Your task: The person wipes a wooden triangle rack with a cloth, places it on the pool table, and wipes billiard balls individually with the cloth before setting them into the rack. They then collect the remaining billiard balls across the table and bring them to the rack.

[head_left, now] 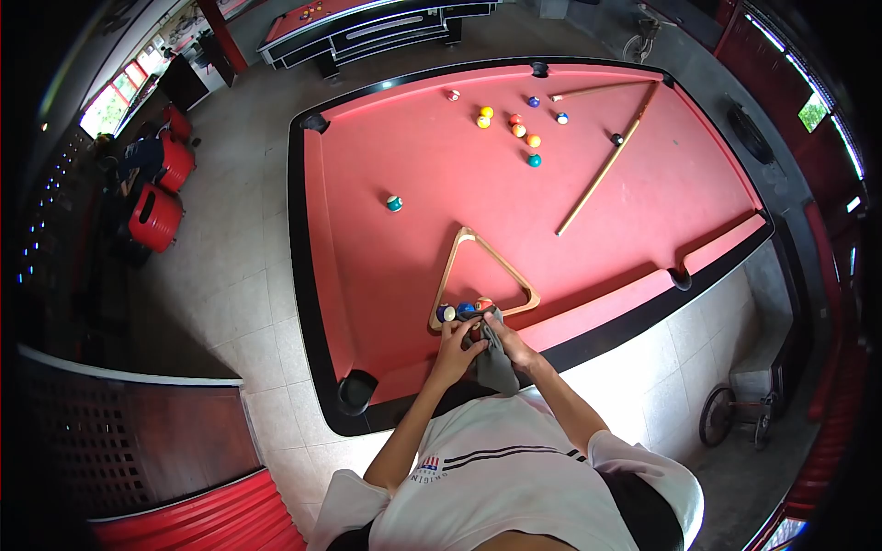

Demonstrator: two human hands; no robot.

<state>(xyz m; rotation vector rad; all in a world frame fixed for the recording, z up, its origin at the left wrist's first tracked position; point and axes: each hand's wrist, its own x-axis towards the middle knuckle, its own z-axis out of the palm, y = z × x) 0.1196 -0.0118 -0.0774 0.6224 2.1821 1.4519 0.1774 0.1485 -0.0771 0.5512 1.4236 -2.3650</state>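
Over the near side of the wooden triangle rack (pixel 499 260), my right hand (pixel 512 344) is closed on a grey cloth (pixel 497 369), which hangs down toward my shirt. My left hand (pixel 453 356) pinches the same cloth from the other side, thumb and fingers bent. Whether a ball is wrapped between the hands is hidden by cloth and fingers. Just beyond my fingertips, inside the rack, sit a purple-and-white ball (pixel 446 313), a blue ball (pixel 467 309) and an orange ball (pixel 484 303).
The rack lies on a pool table (pixel 367 257) with pink cloth and black rails. Several balls are scattered at the far end, and a teal ball (pixel 394 203) lies left of centre. A cue (pixel 602 170) rests at the right. Another pool table (pixel 386 32) stands behind.
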